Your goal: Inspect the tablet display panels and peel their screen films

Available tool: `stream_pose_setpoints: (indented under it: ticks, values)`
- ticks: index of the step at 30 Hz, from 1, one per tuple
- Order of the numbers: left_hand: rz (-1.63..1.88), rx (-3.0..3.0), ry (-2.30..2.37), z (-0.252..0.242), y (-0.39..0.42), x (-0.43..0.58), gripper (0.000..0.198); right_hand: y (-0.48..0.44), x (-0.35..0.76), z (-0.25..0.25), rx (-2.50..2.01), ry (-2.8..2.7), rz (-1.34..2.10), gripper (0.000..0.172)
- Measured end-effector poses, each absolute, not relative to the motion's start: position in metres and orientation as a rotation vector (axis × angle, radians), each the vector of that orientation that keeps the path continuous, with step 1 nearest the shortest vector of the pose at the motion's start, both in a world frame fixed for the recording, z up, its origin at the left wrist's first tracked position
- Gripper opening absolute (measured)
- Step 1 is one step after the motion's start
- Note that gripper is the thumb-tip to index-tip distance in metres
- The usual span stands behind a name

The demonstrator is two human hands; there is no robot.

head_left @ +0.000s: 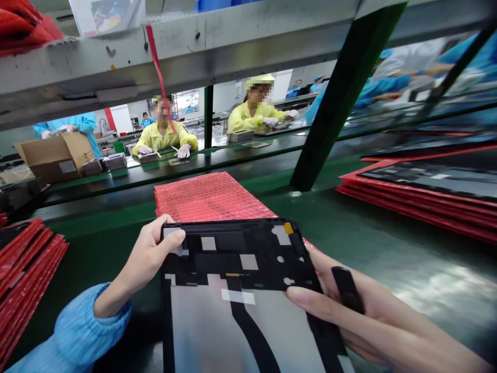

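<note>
Okay, both bare hands are up front at the bottom of the frame, and they've got a black tablet panel held between them, tilted up over the bench. The left hand is closed on the panel's upper left corner, thumb lying across the face, with a blue sleeve bunched at the wrist. Over on the right, the right hand grips the opposite edge, fingers stretched along it, and a black strip sits across that hand, though what it's attached to is hard to call. Just behind the panel, and touching it, lies a sheet of red bubble wrap on the green bench. Red-edged stacks fan out on both sides: one stack at far left, another at right. Beyond the steel beam, two co-workers in yellow smocks work at the next bench, and a cardboard box sits open at left.
</note>
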State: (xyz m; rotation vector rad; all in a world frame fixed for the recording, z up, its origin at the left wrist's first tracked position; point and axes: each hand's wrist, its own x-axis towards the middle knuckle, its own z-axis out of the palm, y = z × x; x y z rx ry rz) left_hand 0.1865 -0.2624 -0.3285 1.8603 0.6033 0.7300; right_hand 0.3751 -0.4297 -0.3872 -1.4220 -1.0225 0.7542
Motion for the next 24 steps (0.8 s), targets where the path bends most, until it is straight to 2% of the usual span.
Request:
stream_pose_setpoints:
  ticks: [10,15,19,24]
  values:
    - [0.798,1.829,0.568,-0.333,-0.264,0.188,0.031,-0.431,0.374,-0.381,-1.427,-1.018,0.828,0.060]
    - [0.926,1.947,0.634,-0.336,-0.264,0.192,0.024,-0.430,0.370,-0.372,-1.397,-1.095,0.754,0.053]
    - [0.957,1.928,0.635,-0.336,-0.262,0.195,0.023,-0.439,0.355,-0.382,-1.331,-0.893,0.781,0.050]
    - [0.955,1.864,0.648,-0.336,-0.261,0.197,0.022,-0.462,0.331,-0.412,-1.226,-0.592,0.785,0.055]
